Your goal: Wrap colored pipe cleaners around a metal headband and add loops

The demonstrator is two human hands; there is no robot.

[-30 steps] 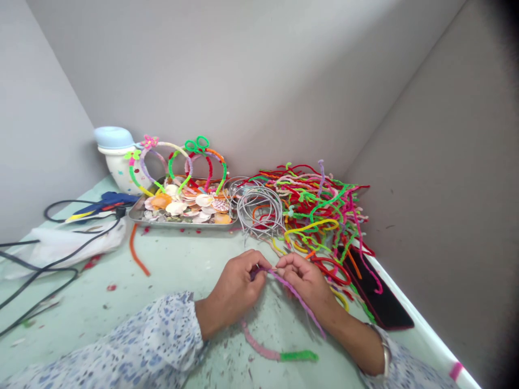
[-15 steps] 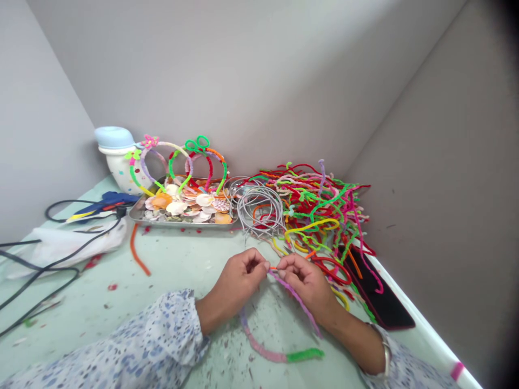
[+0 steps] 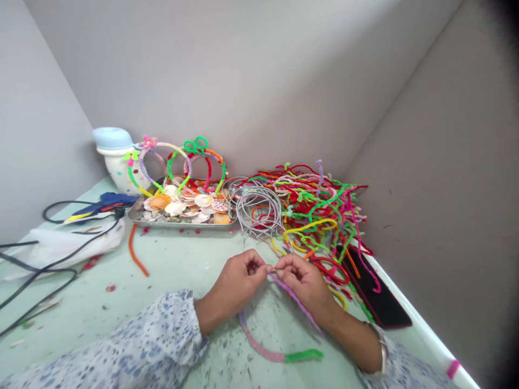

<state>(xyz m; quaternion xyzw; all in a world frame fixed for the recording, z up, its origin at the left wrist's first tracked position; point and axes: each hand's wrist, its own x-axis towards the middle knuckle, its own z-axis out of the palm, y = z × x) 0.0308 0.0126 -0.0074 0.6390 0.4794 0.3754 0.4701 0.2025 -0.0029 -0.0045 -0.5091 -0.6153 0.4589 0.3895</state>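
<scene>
My left hand (image 3: 243,278) is closed, thumb and forefinger pinched on a headband (image 3: 265,352) wrapped in fuzzy pipe cleaner. Its lilac, pink and green length curves out below that hand, while the upper part is hidden by the fingers. My right hand (image 3: 304,283) is closed too, its fingertips almost touching the left ones. An orange bit of pipe cleaner (image 3: 273,268) shows in the small gap between them. From this spot a purple pipe cleaner (image 3: 298,303) slants down in front of the right palm. What lies inside the right pinch is mostly hidden.
Behind the hands stand a metal tray (image 3: 182,225) of seashells with decorated headbands (image 3: 190,162), a coil of grey wire hoops (image 3: 259,210) and a pipe cleaner heap (image 3: 320,200). Red-handled scissors (image 3: 330,270) and a black phone (image 3: 377,297) lie right; a blue glue gun (image 3: 101,202) lies left.
My fingertips have drawn slightly apart, with an orange bit showing between them. The headband's hanging end has shifted a little to the right. Both hands keep their pinch.
</scene>
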